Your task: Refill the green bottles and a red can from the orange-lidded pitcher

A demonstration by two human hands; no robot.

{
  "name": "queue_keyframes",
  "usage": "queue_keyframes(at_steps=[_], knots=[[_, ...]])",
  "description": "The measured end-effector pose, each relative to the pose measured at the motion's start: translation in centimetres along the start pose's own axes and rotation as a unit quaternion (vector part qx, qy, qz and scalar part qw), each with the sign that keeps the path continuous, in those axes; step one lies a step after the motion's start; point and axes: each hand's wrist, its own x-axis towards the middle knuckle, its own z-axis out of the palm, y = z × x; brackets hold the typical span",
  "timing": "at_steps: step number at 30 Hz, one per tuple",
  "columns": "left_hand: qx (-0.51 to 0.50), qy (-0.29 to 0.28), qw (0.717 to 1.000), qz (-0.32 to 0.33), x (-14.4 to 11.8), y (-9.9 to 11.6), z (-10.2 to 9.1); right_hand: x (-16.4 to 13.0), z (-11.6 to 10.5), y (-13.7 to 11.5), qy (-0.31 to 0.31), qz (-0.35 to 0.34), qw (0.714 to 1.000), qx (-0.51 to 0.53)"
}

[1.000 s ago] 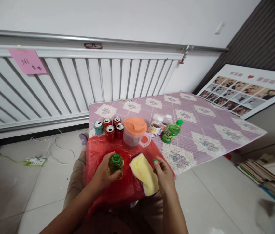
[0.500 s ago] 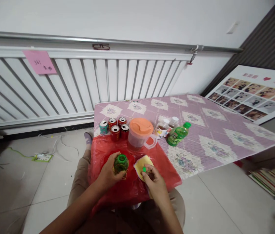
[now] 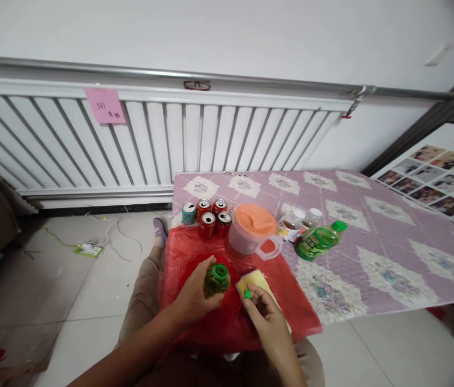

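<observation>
Green bottle (image 3: pixel 216 278) uncapped, upright; small green cap (image 3: pixel 247 294) w/ fingers.

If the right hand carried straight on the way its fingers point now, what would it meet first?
Probably the yellow cloth. The right hand, pinching a small green cap, points up and slightly left over the red plastic sheet; the cloth lies right under its fingertips. Beyond that stands the orange-lidded pitcher, though depth is unclear.

glossy plastic bottle (image 3: pixel 216 279), soft yellow cloth (image 3: pixel 259 285)

Orange-lidded jug (image 3: pixel 253 230), five cans (image 3: pixel 207 213), lying green bottle (image 3: pixel 318 239), pink note (image 3: pixel 105 105).
</observation>
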Motion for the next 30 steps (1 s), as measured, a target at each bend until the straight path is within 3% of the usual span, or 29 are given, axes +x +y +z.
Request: queue_keyframes(at_steps=[4, 8, 10, 16, 20, 25, 27, 30], knots=[[0.003, 0.006, 1.000, -0.006, -0.3, -0.1, -0.1, -0.2, -0.4, -0.1, -0.044, 0.002, 0.999, -0.015], [0.043, 0.083, 0.995, 0.027, -1.6, -0.2, -0.9, -1.4, -0.4, -0.9, -0.103, 0.034, 0.994, -0.013], [0.051, 0.092, 0.993, 0.061, -2.5, 0.0, -1.8, -2.4, 0.2, -1.5, -0.136, 0.050, 0.989, -0.002], [0.044, -0.079, 0.987, 0.134, -5.2, 1.1, -4.6, -4.8, 4.2, -2.0, -0.260, 0.098, 0.958, 0.076], [0.048, -0.137, 0.982, 0.119, -6.1, 1.3, -5.6, -5.4, 7.0, -1.2, -0.272, 0.122, 0.945, 0.137], [0.053, -0.148, 0.986, 0.062, -6.6, 0.8, -6.7, -5.5, 8.9, -1.1, -0.288, 0.140, 0.937, 0.138], [0.056, -0.133, 0.989, 0.033, -6.3, 0.1, -7.3, -5.6, 9.1, -1.4, -0.290, 0.147, 0.935, 0.143], [0.094, -0.064, 0.993, -0.020, -4.4, -2.1, -8.3, -5.8, 9.1, -1.4, -0.313, 0.155, 0.929, 0.120]])
